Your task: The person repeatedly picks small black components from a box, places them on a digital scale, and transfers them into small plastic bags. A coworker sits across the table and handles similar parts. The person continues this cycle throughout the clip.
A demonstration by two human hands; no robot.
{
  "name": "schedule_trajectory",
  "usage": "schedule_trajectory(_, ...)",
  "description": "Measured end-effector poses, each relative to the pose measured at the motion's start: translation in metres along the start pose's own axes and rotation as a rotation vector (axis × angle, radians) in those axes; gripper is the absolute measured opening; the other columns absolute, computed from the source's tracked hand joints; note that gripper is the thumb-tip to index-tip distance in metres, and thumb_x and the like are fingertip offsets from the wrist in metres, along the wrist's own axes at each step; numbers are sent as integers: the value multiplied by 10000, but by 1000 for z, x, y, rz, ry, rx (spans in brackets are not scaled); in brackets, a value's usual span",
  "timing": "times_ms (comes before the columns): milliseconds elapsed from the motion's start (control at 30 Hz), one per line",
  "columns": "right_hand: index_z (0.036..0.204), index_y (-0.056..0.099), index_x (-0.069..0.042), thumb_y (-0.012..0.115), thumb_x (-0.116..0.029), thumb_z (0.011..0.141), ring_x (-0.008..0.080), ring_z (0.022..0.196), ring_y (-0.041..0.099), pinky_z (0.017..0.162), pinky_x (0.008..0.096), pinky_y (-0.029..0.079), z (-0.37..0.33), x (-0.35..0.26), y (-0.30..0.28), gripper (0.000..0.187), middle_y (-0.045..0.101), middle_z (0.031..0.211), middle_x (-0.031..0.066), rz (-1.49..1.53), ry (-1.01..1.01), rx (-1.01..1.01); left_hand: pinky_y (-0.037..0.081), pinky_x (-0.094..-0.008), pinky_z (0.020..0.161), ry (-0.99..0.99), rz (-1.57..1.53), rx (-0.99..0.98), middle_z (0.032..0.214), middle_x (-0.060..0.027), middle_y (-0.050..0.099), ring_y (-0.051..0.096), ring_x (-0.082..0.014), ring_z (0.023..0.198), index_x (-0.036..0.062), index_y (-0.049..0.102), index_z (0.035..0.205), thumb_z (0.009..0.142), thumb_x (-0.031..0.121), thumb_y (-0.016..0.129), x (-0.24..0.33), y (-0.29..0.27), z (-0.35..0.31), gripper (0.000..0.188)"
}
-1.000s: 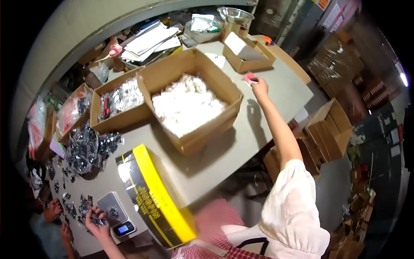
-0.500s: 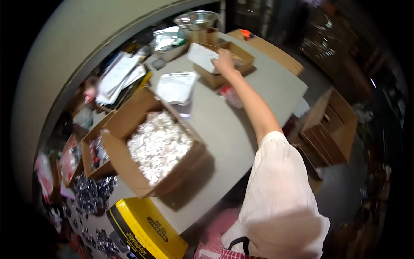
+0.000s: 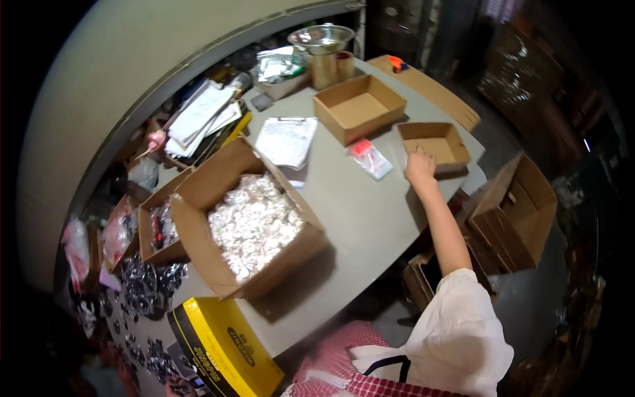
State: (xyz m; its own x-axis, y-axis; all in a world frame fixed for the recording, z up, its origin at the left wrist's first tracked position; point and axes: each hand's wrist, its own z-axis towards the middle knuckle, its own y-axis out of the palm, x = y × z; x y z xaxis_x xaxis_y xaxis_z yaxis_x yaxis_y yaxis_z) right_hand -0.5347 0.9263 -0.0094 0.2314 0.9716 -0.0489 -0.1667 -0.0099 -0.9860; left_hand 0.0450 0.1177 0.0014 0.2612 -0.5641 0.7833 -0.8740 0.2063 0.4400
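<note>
At the right of the table, my right hand (image 3: 421,165) has its fingers bent over the near left wall of a small, shallow cardboard box (image 3: 451,157). Nothing shows inside that box. To its left lies a clear plastic packet with a red top (image 3: 370,159). A larger open cardboard box (image 3: 360,109) stands just beyond the packet. My left hand is out of view.
A deep carton (image 3: 278,261) full of small white wrapped pieces stands mid-table. A clipboard with papers (image 3: 286,140) lies behind it. A yellow box (image 3: 231,347) sits in front, beside dark wrapped pieces (image 3: 140,284). A metal bowl (image 3: 322,38) rests at the back.
My right hand has moved right and nearer, away from the larger box, where it held a white flat-sided thing. The small box now stands at the table's right.
</note>
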Motion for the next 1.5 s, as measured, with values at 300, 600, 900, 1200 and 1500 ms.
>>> schedule_trajectory(300, 1204, 661, -4, 749, -323, 808, 373, 1060, 709, 940, 463, 547, 126, -170, 55, 516, 735, 1027, 253, 407, -184, -369, 510, -278, 539, 26, -114, 0, 842, -40, 641, 613, -155, 705, 83, 648, 998, 939, 155, 592, 6, -5, -56, 109)
schedule_trajectory(600, 1036, 642, 8, 662, -274, 1002, 155, 780, 672, 646, 281, 555, 116, -70, 18, 285, 659, 895, 65, 1068, -250, 262, 509, -270, 607, 214, -421, 224, 935, -41, 675, 635, -146, 781, 53, 670, 1071, 983, 126, 601, 31, -154, -197, 133)
schedule_trajectory(900, 1046, 651, 66, 648, -77, 1007, 140, 740, 594, 679, 283, 518, -145, -182, -206, 149, 644, 868, 74, 1159, -880, 362, 463, -263, 605, 164, -465, 56, 912, -75, 589, 556, -165, 777, -23, 586, 1138, 968, 67, 597, 79, -98, -213, 192)
schedule_trajectory(1200, 887, 678, 40, 783, -43, 664, 319, 658, 670, 559, 377, 532, -414, -367, -330, 260, 672, 789, 156, 664, -1880, 487, 530, -230, 579, 1159, 645, -489, 873, -37, 607, 575, -79, 699, 13, 629, 1099, 909, 156, 660, 206, 129, -216, 240)
schedule_trajectory(1500, 905, 639, -6, 799, -115, 699, 198, 527, 569, 486, 306, 466, -625, -539, -310, 283, 584, 770, 63, 756, -2257, 111, 383, -453, 1159, 1162, 1421, -542, 1511, -211, 466, 472, -353, 1405, 25, 425, 1517, 903, 449, 753, 273, -55, -104, 815)
